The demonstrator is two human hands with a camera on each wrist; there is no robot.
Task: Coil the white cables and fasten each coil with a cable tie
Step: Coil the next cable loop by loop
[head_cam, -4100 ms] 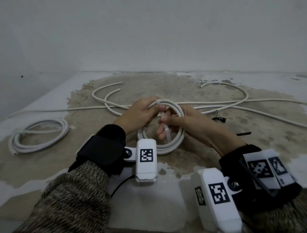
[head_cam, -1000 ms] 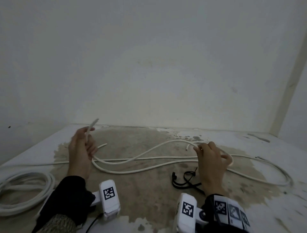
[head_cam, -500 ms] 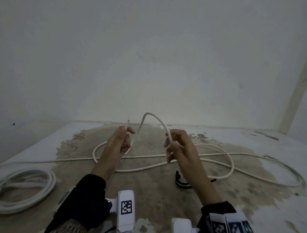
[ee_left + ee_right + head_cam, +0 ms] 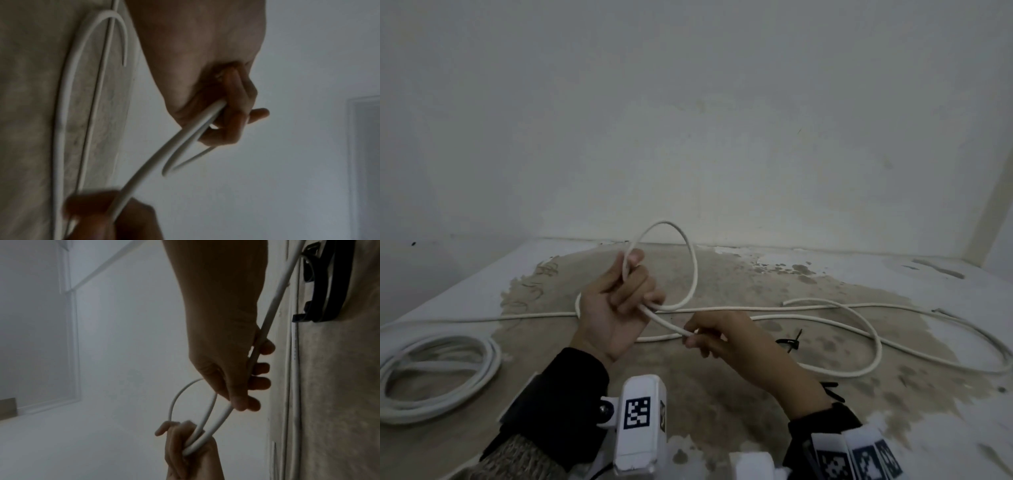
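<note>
My left hand is raised over the floor and grips a white cable, which stands up from the fist as one round loop. My right hand, lower and to the right, pinches the same cable just past the loop. The cable's remainder trails in curves on the floor to the right. In the left wrist view the curled fingers close on two strands of cable. The right wrist view shows the cable running through my right hand to my left hand.
A coiled white cable lies on the floor at the left. Another loose white cable runs straight across behind my hands. Black cable ties lie right of my right hand, also in the right wrist view as ties. A wall stands close behind.
Over the last second both hands lifted the loose cable and came together. The cable now forms a closed loop in my left hand, and my right hand has dropped lower along it.
</note>
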